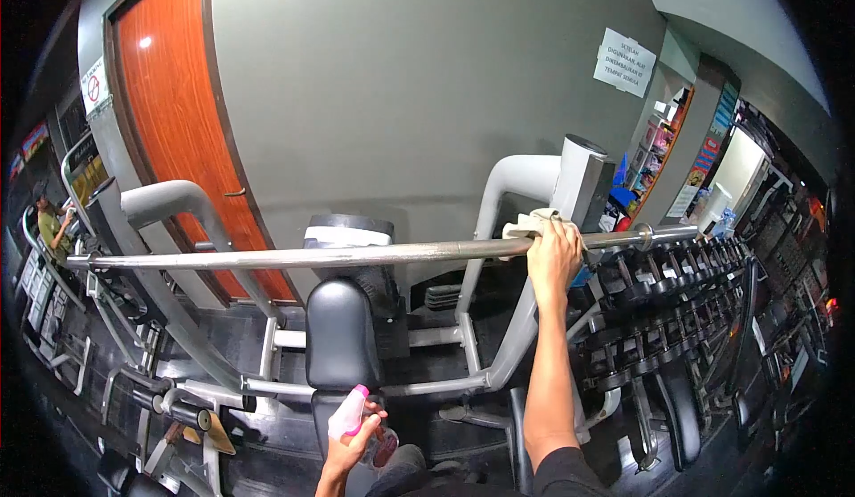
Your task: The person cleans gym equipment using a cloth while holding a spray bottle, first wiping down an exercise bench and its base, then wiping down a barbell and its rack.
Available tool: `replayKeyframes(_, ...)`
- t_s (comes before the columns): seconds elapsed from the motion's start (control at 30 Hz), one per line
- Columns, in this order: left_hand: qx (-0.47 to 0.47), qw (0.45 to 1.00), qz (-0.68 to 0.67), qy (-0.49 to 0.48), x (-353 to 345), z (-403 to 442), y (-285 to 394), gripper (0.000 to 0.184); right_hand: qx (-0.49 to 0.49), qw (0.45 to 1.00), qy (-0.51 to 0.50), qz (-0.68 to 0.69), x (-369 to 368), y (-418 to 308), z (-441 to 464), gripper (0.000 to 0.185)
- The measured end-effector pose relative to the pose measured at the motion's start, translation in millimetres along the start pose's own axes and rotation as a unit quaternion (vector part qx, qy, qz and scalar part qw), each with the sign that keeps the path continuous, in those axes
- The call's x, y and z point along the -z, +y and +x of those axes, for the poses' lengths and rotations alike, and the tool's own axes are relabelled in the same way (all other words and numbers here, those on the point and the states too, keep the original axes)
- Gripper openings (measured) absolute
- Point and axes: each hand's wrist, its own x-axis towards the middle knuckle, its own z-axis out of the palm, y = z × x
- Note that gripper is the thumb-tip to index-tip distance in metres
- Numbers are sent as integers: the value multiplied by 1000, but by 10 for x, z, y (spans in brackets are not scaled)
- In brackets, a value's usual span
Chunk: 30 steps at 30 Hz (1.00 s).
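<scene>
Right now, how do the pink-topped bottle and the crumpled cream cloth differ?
The pink-topped bottle looks rigid; the crumpled cream cloth, soft and bunched. The left hand holds the bottle away from the long silver metal bar; the right hand holds the cloth against it. Both are in hand.

"What sort of place is this?"

"A gym. A long metal bar (pixel 356 255) spans two thick grey posts (pixel 579 185), with a black padded bench (pixel 340 332) below."

"Is there more than that one bench?"

"Plenty. On the right, dumbbells (pixel 670 270) fill a rack in rows; at lower left stands a machine (pixel 218 402) with round pads."

"Somebody's home, or a shared room?"

"Shared, by the look of it. A printed notice (pixel 625 61) on the grey wall (pixel 427 96) asks, in Indonesian, for equipment to be put back after use. A sign (pixel 94 87) with a red barred circle hangs beside the door (pixel 174 132)."
</scene>
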Motion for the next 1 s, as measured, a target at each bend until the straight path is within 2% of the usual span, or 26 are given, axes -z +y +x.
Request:
replayKeyframes(0.07,6,1000,-7,3,70,-20,-29,20,10,999,-29,31,32,-267,-14,22)
replayKeyframes(0.13,12,1000,-17,2,79,-18,-48,20,22,986,-58,155,77,-681,-76,23)
replayKeyframes(0.2,-7,1000,-11,6,75,-12,-53,22,48,981,-30,184,10,-1219,-232,21)
replayKeyframes(0.27,-1,1000,-11,6,104,-4,-83,22,57,961,-69,263,130,-1684,-323,23)
replayKeyframes(0.3,6,1000,-10,8,116,-13,-102,22,68,960,-83,261,154,-1858,-369,24)
replayKeyframes(0.33,5,1000,-10,10,112,-23,-113,22,98,952,-60,285,126,-1969,-421,20)
replayKeyframes(0.4,-11,999,-39,23,90,-11,-130,21,109,930,-51,348,129,-2049,-501,21)
replayKeyframes(0.47,0,999,-31,18,125,-16,-183,23,123,926,-42,353,31,-1927,-623,22)
replayKeyframes(0.53,8,1000,-24,15,110,23,-176,26,207,920,-11,334,-37,-1700,-741,23)
replayKeyframes(0.6,5,999,-16,27,53,11,-99,20,213,919,-8,332,-130,-1440,-940,28)
replayKeyframes(0.67,-1,999,-6,31,48,20,-92,20,189,921,-16,340,-296,-1170,-1168,35)
replayKeyframes(0.73,-1,1000,-7,21,86,15,-118,20,29,919,-61,389,-391,-1049,-1346,35)
replayKeyframes(0.77,0,1000,-5,20,95,11,-130,20,-69,898,-85,425,-474,-961,-1415,35)
replayKeyframes(0.8,-8,1000,-12,24,99,5,-145,20,-186,878,-82,432,-568,-930,-1484,25)
replayKeyframes(0.87,-15,999,-16,30,147,-15,-162,20,-408,694,-62,591,-1068,-759,-1678,25)
replayKeyframes(0.9,-1,1000,-21,22,178,-38,-170,23,-489,546,-54,678,-1026,-770,-1549,28)
replayKeyframes(0.93,13,999,-26,14,206,-58,-181,27,-497,337,-62,797,-1078,-683,-1441,33)
replayKeyframes(1.0,-1,999,-12,32,275,-103,-221,26,-509,185,-43,840,-542,-690,-918,38)
